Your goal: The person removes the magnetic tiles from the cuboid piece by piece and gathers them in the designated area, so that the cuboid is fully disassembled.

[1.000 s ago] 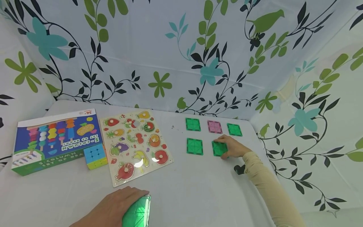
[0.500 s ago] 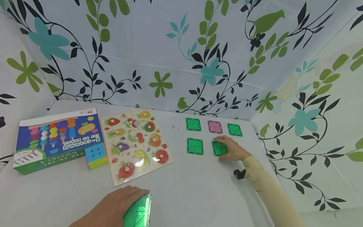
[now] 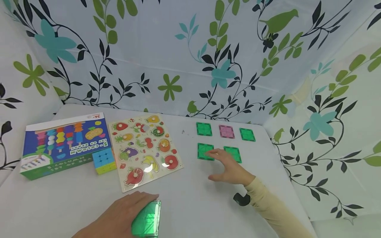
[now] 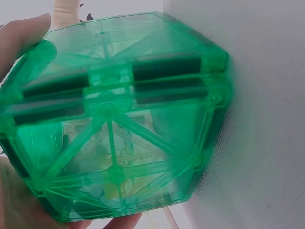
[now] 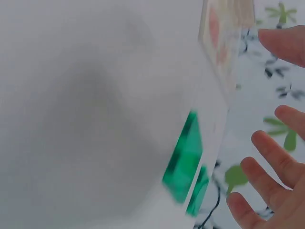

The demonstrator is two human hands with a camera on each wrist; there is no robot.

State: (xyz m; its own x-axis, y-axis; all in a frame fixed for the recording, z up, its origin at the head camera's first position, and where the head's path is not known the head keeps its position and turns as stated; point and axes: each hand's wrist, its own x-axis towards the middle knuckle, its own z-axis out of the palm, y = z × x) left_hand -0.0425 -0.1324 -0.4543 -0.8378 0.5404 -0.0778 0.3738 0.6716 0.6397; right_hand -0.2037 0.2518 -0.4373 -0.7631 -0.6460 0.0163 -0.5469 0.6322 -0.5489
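Near: green block (image 3: 146,219) grasped by left hand (image 3: 120,211) | Right: right hand (image 3: 230,169) spread, nothing held | Risk: near-row left tile (image 3: 203,148) could be skewed by low sweep

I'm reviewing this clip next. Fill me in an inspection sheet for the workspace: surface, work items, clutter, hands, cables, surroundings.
Surface: white-covered table.
Work items: four green tiles and one pink tile lie flat in two rows, pink in the middle of the far row; a see-through green block is held at the near edge of view.
Clutter: bead-set box, blue-and-yellow cube against it, fruit board.
Left hand: grips the green block.
Right hand: fingers spread, holding nothing, near the front-row tiles; contact unclear.
Cables: nothing seen.
Surroundings: cloth printed with leaves, flowers and birds.
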